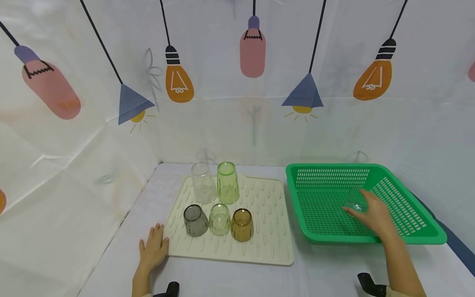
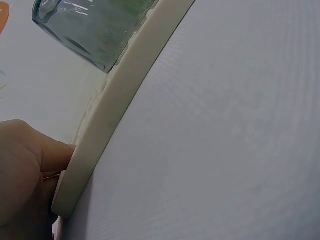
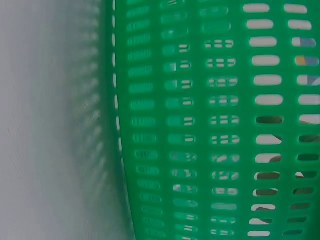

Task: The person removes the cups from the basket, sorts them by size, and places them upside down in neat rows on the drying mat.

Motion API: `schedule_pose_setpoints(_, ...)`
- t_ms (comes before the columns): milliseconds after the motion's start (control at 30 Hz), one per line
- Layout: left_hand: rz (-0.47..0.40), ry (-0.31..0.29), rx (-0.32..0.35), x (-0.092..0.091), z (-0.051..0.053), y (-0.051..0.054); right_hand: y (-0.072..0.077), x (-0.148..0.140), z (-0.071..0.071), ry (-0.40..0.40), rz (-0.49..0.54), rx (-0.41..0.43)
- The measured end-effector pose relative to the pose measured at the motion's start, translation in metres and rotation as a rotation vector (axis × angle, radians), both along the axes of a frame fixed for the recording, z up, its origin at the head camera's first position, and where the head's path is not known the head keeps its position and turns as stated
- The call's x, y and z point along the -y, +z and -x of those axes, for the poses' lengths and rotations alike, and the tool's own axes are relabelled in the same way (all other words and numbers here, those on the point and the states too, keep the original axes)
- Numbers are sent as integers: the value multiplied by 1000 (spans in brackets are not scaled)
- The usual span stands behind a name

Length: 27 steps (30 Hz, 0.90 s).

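Note:
My right hand reaches into the green plastic basket and grips a clear glass between thumb and fingers. In the right wrist view the basket's slotted wall hides most of that hand and the glass. My left hand lies with fingers extended at the left edge of the cream drying mat, touching its rim. Upside down on the mat stand a tall clear glass, a tall green glass, a short grey glass, a short pale green glass and an amber glass.
A white cloth covers the table. Behind it hangs a white sheet printed with lamps and bulbs. The basket stands right of the mat, a narrow gap between them.

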<state>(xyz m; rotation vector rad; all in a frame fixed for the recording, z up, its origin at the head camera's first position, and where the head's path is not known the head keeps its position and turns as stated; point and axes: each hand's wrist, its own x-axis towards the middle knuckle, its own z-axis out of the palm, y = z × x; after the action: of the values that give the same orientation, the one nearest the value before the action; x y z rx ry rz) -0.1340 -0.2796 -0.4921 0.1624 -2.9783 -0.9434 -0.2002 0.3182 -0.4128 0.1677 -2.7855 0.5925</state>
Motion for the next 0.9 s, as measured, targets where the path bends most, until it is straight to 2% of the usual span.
schedule_pose_setpoints(233,3,3,2,0,1,-1,1,-11,5,-21,-17,138)
schedule_pose_setpoints(500,16,5,7,-1,1,1,-1,-21,11,-48,-54,86)
schedule_pose_setpoints(733,19,9,26,-1,1,1,2,-33,17,-21,-57,241)
schedule_pose_setpoints(900,9,9,20,0,1,0,3,-38,22,18,-79,298)
